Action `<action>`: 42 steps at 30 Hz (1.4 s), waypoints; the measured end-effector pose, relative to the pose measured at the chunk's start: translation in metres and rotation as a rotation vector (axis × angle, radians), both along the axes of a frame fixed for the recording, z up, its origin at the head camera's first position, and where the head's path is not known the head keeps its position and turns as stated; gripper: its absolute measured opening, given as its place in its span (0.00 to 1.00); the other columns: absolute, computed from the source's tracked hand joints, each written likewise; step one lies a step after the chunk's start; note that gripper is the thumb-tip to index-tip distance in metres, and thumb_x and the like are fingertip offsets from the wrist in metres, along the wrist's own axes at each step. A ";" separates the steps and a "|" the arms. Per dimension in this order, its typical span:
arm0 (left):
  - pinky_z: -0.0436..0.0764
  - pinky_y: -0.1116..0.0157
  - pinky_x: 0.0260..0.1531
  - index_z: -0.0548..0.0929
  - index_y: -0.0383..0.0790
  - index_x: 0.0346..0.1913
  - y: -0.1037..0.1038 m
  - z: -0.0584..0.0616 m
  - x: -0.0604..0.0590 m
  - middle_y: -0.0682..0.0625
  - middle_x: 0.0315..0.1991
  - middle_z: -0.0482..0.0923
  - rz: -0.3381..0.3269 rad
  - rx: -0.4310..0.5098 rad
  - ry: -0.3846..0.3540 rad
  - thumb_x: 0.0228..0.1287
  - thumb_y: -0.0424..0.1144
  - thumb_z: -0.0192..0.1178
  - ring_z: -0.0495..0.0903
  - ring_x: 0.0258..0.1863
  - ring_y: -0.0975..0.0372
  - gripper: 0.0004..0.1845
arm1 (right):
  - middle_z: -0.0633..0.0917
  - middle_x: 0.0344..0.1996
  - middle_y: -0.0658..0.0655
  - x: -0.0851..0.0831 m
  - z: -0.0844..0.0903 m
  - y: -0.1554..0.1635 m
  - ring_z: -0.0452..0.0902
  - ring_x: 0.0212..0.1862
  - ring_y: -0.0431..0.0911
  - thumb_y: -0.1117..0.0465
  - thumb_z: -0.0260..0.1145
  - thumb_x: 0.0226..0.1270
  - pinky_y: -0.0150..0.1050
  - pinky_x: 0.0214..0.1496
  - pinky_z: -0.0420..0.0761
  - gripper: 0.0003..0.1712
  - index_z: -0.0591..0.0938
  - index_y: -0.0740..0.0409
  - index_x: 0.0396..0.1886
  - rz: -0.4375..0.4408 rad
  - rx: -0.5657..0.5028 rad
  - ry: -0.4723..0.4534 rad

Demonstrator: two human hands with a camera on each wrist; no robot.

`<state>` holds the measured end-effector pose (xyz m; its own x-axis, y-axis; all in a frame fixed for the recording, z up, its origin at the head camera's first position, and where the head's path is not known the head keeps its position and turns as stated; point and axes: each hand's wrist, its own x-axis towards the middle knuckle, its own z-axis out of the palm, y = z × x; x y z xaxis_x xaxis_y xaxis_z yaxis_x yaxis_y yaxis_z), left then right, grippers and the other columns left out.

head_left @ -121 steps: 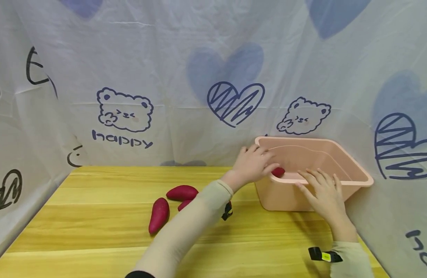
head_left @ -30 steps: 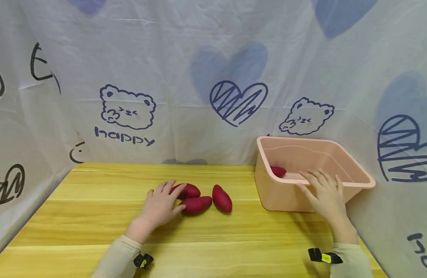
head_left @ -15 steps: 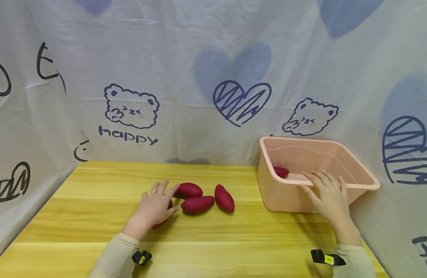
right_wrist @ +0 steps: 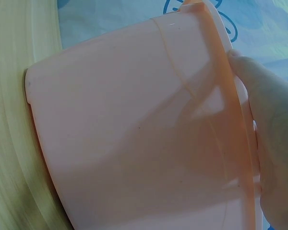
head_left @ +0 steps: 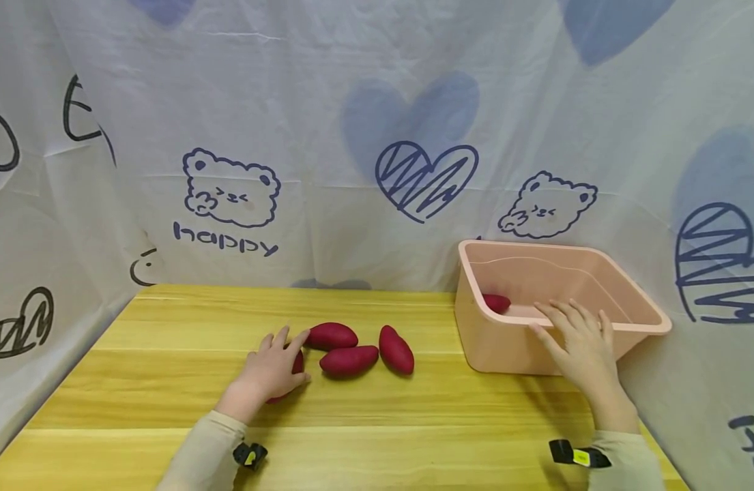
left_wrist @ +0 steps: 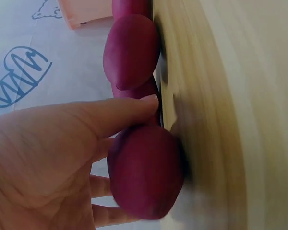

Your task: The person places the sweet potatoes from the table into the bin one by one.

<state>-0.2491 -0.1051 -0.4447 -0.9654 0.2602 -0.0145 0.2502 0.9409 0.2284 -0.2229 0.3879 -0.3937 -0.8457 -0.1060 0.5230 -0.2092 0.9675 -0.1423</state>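
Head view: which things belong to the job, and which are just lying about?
Job, apparently:
sweet potato in left hand
three more sweet potatoes on table
pink bin, held by right hand
sweet potato inside bin

Just there:
printed cloth
wrist devices

Pale cloth (head_left: 327, 136) with 2 bear drawings (head_left: 232, 194); yellow wood-grain table (head_left: 413, 429).

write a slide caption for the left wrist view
Left hand around a dark red sweet potato, others beyond it, pink bin in the background.
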 end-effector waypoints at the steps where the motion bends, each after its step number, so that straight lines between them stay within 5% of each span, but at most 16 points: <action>1: 0.72 0.33 0.51 0.61 0.44 0.74 -0.001 -0.001 -0.001 0.30 0.71 0.58 -0.001 0.004 -0.001 0.60 0.51 0.67 0.62 0.66 0.33 0.42 | 0.73 0.64 0.64 0.000 0.000 0.000 0.58 0.69 0.63 0.42 0.53 0.73 0.68 0.73 0.37 0.28 0.73 0.49 0.65 0.002 0.000 0.001; 20: 0.80 0.41 0.39 0.63 0.42 0.72 -0.013 -0.010 -0.011 0.28 0.64 0.66 0.022 0.014 0.043 0.64 0.38 0.63 0.75 0.50 0.34 0.34 | 0.73 0.63 0.64 -0.002 -0.001 0.002 0.59 0.68 0.63 0.42 0.52 0.73 0.68 0.72 0.38 0.28 0.73 0.49 0.65 0.011 0.001 0.021; 33: 0.80 0.43 0.33 0.68 0.43 0.69 -0.015 -0.014 -0.012 0.33 0.56 0.73 0.017 0.006 0.153 0.67 0.37 0.60 0.78 0.44 0.37 0.28 | 0.73 0.63 0.64 -0.001 -0.001 0.001 0.59 0.68 0.63 0.42 0.52 0.73 0.68 0.72 0.39 0.27 0.73 0.49 0.65 0.010 0.002 0.016; 42: 0.80 0.42 0.34 0.72 0.43 0.66 -0.015 -0.013 -0.013 0.32 0.57 0.74 -0.010 0.020 0.293 0.63 0.37 0.64 0.78 0.45 0.37 0.27 | 0.73 0.64 0.64 0.000 0.000 0.000 0.59 0.69 0.63 0.41 0.53 0.73 0.68 0.72 0.39 0.28 0.73 0.49 0.65 0.005 0.000 0.014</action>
